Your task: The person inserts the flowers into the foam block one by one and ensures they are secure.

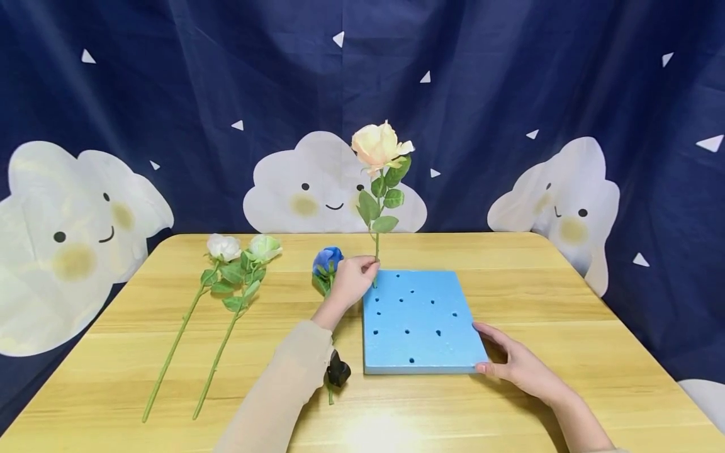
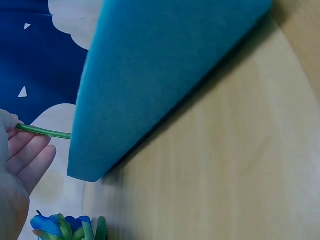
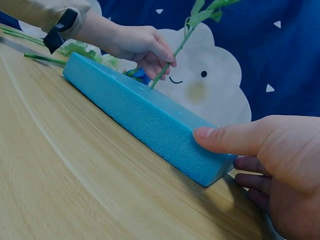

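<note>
My left hand [image 1: 352,281] pinches the green stem of a cream artificial rose [image 1: 378,148] between thumb and fingers. The rose stands almost upright, its stem's lower end right at the far left part of a blue foam board [image 1: 425,349]. Several small holes dot the board's top. At the near right corner, my right hand [image 1: 520,365] holds the board, thumb on the front face and fingers along the right side. In the left wrist view, the stem [image 2: 45,131] runs from the fingertips to the foam's surface.
A white rose [image 1: 224,247] and a pale green rose [image 1: 264,248] lie on the left of the wooden table [image 1: 566,283]. Close beside the left forearm lie a blue rose [image 1: 326,259] and a black flower [image 1: 338,369], partly hidden. A dark blue cloud-patterned curtain [image 1: 481,75] hangs behind.
</note>
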Motion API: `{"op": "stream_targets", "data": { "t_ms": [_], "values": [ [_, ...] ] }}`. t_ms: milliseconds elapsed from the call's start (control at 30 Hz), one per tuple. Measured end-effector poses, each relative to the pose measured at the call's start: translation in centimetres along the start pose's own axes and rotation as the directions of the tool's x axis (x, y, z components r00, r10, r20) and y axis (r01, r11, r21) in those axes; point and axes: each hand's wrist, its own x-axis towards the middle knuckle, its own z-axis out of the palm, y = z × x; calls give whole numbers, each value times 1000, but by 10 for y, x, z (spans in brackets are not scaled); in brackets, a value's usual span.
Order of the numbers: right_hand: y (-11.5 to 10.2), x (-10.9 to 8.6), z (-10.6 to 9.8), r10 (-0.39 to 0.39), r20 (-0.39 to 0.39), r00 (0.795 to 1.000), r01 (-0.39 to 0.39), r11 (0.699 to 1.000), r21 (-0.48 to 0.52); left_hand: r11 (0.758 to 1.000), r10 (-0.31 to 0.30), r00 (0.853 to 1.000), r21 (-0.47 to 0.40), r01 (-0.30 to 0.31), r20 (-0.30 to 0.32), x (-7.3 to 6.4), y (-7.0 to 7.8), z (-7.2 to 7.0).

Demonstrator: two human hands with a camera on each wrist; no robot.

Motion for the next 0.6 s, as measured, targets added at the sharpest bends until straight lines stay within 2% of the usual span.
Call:
{"op": "stream_targets", "data": {
  "t_ms": [300, 600],
  "values": [
    [0, 0, 0, -7, -14, 1000, 7, 1000, -7, 996, -84, 995, -21, 85, 48, 5, 3, 0],
    [-1, 0, 0, 6, -10, 1000, -6, 1000, -4, 993, -117, 991, -19, 118, 63, 5, 5, 2]
  ]
}}
